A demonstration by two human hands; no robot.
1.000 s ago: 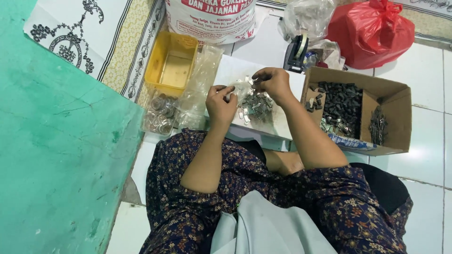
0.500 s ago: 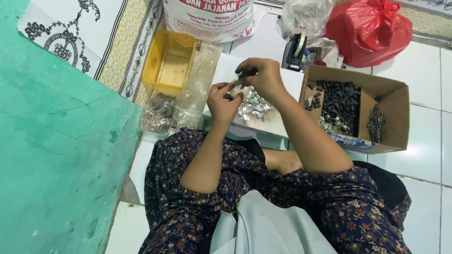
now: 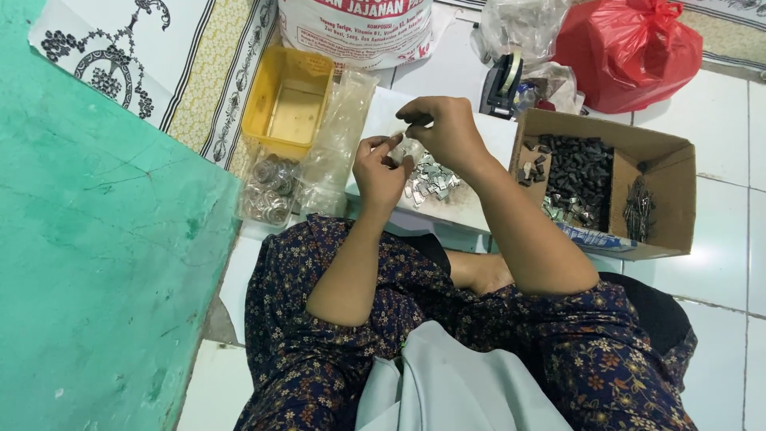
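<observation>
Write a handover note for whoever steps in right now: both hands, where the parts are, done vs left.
Left hand: raised over the white board, fingers pinched on a small silvery piece; shut.
Right hand: just above it, fingers pinching the same small piece from the top; shut.
Loose pile of small metal pieces lies on the board under the hands.
Cardboard box to the right holds dark small parts and a bundle of thin metal bits.
Yellow tray at left looks empty; a clear bag of shiny round pieces sits below it.
Done: cannot tell a count.
Left: the pile on the board remains.
</observation>
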